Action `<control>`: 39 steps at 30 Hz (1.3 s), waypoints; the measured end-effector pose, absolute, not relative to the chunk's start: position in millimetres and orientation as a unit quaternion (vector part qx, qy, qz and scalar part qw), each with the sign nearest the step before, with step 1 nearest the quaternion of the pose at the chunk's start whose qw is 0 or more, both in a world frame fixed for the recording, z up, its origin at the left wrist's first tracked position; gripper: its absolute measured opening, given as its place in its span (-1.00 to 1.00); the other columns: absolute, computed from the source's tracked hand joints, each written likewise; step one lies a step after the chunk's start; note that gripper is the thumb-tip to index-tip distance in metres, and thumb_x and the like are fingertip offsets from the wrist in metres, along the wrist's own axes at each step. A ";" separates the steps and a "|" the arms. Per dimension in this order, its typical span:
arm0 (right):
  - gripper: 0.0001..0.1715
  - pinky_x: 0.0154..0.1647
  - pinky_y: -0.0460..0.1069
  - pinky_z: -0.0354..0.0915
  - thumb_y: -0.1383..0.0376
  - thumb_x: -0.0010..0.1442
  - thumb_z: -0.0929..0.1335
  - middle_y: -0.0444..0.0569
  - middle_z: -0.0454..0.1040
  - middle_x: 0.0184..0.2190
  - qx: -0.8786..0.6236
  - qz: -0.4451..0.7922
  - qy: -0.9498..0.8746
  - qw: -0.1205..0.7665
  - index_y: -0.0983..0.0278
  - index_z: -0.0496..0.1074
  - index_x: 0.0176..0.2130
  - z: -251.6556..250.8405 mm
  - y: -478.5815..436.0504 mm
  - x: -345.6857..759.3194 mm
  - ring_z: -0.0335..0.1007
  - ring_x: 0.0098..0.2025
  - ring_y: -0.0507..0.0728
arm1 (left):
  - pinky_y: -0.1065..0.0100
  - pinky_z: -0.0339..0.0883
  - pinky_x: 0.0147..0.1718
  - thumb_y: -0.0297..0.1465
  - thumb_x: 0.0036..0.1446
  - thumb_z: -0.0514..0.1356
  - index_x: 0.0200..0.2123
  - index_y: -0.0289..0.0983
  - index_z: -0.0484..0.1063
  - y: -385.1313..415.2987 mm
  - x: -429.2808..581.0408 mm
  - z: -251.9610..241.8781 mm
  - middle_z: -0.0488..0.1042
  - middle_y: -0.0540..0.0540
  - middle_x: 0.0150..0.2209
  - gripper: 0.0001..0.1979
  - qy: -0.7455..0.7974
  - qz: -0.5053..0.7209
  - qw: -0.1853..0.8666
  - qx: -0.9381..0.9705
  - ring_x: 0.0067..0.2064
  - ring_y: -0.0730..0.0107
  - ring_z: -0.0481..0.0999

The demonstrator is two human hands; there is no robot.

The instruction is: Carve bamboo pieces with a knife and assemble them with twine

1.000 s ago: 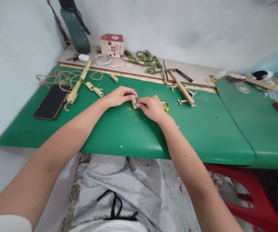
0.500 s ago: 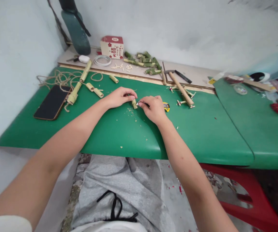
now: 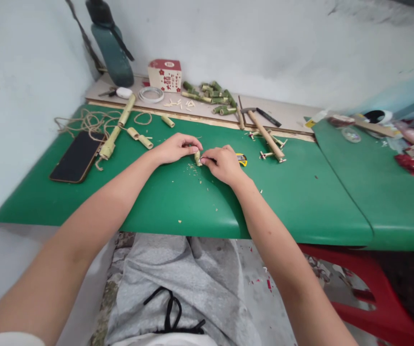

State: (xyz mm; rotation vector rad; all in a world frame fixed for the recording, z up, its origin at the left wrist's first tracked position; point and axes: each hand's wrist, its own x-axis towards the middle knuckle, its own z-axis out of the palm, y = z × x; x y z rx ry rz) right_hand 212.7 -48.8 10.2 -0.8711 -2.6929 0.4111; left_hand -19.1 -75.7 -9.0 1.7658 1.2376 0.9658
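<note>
Closest to the camera is a lap in grey sweatpants [image 3: 192, 278] with a black drawstring, and a red plastic chair [image 3: 387, 293] tucked off to the right. Then you get the green bench [image 3: 318, 206], with a scatter of pale shavings [image 3: 191, 168] right below the hands.

So the left hand [image 3: 179, 148] has its thumb and fingers pinched on the far end of a short bamboo piece [image 3: 197, 158], which is near the middle of the bench. The right hand [image 3: 224, 163] is curled closed around a yellow cutter [image 3: 242, 159]; its back end pokes out past the palm, and the fingertips are right up against the near end of the bamboo. Can't really make out the blade, it's too small.

Left of that there's a dark phone [image 3: 77, 156] lying flat, a longer bamboo stick [image 3: 110, 144] beside it, and a tangle of twine [image 3: 84, 119]. A hammer [image 3: 264, 133] is over on the right, its handle across some little stick assemblies [image 3: 270, 154].

Further back is a grey board [image 3: 293, 117] along the wall: black marker [image 3: 269, 117], heap of green bamboo cuts [image 3: 217, 96], red-and-white box [image 3: 164, 77], and a teal bottle [image 3: 113, 55] in the corner.
</note>
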 end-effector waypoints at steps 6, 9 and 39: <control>-0.70 -0.04 0.09 0.07 0.24 0.44 0.31 -0.02 0.73 -0.22 -0.307 0.135 -0.934 0.124 0.19 0.64 -0.22 14.0 -52.3 215.2 0.55 -0.15 0.23 | 0.32 0.25 -0.30 -0.21 0.22 0.30 -0.13 -0.28 0.69 -77.2 -17.4 -9.3 0.63 -0.06 -0.32 -0.70 0.490 0.371 0.371 0.696 -0.37 0.42 0.40; -0.70 -0.07 0.08 0.11 0.22 0.44 0.32 -0.04 0.71 -0.30 -0.321 0.126 -0.933 0.103 0.16 0.65 -0.22 18.0 -54.3 215.7 0.54 -0.22 0.22 | 0.33 0.27 -0.30 -0.21 0.22 0.30 -0.14 -0.30 0.69 -78.9 -15.6 -6.8 0.65 -0.07 -0.31 -0.70 0.489 0.372 0.373 0.696 -0.37 0.42 0.42; -0.71 0.01 0.10 0.07 0.22 0.47 0.32 -0.01 0.74 -0.18 -0.346 0.136 -0.915 0.155 0.18 0.64 -0.16 10.6 -54.5 215.6 0.56 -0.09 0.23 | 0.34 0.21 -0.34 -0.14 0.21 0.31 -0.12 -0.27 0.69 -78.2 -19.9 -7.0 0.61 -0.07 -0.33 -0.65 0.491 0.385 0.366 0.690 -0.39 0.43 0.35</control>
